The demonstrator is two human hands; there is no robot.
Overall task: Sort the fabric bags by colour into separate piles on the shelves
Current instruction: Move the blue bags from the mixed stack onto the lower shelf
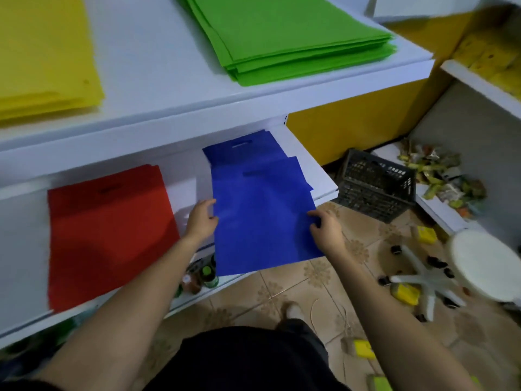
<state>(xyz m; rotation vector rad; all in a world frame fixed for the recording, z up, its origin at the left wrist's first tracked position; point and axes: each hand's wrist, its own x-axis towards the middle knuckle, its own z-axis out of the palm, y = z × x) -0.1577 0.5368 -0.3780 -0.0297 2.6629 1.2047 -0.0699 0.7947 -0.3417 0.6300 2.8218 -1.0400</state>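
Observation:
A pile of blue fabric bags (pixel 259 204) lies on the right part of the lower white shelf (pixel 186 190), overhanging its front edge. My left hand (pixel 201 220) grips the pile's left edge. My right hand (pixel 327 230) pinches the right edge of the top blue bag. A pile of red bags (pixel 110 235) lies to the left on the same shelf. On the upper shelf (pixel 158 80) sit a yellow pile (pixel 42 52) at the left and a green pile (pixel 284 35) at the right.
A dark plastic crate (pixel 375 187) stands on the tiled floor to the right. A white stool (pixel 479 263) lies tipped beside scattered small bottles and yellow boxes. A side shelf (pixel 439 170) holds packets. Bottles stand under the lower shelf.

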